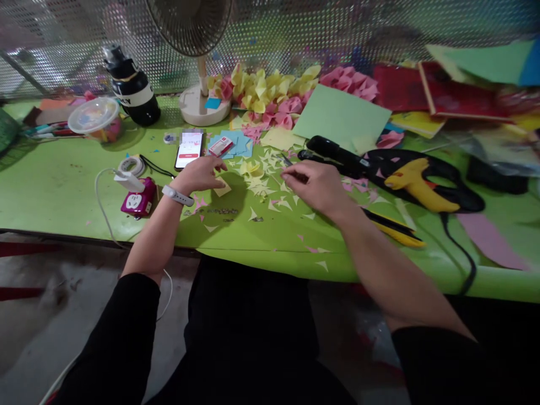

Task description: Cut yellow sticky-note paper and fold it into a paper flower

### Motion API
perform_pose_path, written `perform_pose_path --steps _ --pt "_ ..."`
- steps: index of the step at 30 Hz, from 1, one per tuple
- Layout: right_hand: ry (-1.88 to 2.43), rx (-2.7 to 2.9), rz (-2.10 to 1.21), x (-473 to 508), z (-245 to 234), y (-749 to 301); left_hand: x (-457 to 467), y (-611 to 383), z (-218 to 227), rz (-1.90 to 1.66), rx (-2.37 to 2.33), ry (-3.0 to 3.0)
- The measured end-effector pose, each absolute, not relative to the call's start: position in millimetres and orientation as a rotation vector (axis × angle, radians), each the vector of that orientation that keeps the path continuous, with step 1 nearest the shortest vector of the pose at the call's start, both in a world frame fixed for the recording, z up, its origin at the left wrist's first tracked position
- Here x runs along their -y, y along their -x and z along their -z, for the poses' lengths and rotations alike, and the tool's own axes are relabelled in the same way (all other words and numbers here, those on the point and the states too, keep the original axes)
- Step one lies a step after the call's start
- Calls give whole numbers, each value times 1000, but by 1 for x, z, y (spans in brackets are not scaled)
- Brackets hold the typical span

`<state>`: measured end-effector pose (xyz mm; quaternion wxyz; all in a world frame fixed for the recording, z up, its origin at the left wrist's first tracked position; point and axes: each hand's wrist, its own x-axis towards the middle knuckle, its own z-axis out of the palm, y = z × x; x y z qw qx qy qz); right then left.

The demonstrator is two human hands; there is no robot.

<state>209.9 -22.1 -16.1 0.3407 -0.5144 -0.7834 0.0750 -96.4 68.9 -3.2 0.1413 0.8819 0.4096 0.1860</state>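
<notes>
My left hand (pixel 200 173), a white band on its wrist, hovers low over the green table with thumb and forefinger apart. Its thumb is at the edge of a small yellow paper piece (pixel 223 188); I cannot tell whether it presses on it. Opposite, my right hand (pixel 316 183) has its fingertips pinched together, and what they hold, if anything, is too small to make out. A thin grey pointed tool (pixel 286 160) shows just beyond those fingers. Between the hands lie pale yellow paper scraps (pixel 272 191) and a curled yellow paper piece (pixel 252 169). A small red-and-white box (pixel 221 146) rests on blue paper squares (pixel 242 145).
Right of my right hand are a black stapler (pixel 337 156), a yellow glue gun (pixel 422 183) and a yellow-and-black cutter (pixel 394 229). A phone (pixel 189 151), purple power adapter (pixel 139 197), black bottle (pixel 135 93) and fan (pixel 205 107) stand left. Folded paper flowers (pixel 270 87) line the back.
</notes>
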Motion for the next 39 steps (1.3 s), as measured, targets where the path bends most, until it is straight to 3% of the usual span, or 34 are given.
perform_pose_path --steps 13,16,21,25,39 --pt "1582 2106 -12 -25 36 -168 -49 60 7 -641 -1272 -2456" --pt "1571 2021 -279 -31 28 -168 -46 60 5 -709 -1245 -2412" --pt "1494 1638 -1146 -28 3 -183 -43 57 0 -898 -1049 -2089" --pt "1338 1411 -1516 -17 -4 -192 -41 53 -2 -874 -903 -1795" --pt "1206 1147 -1778 -2 -4 -190 -37 59 -11 -511 -765 -1227"
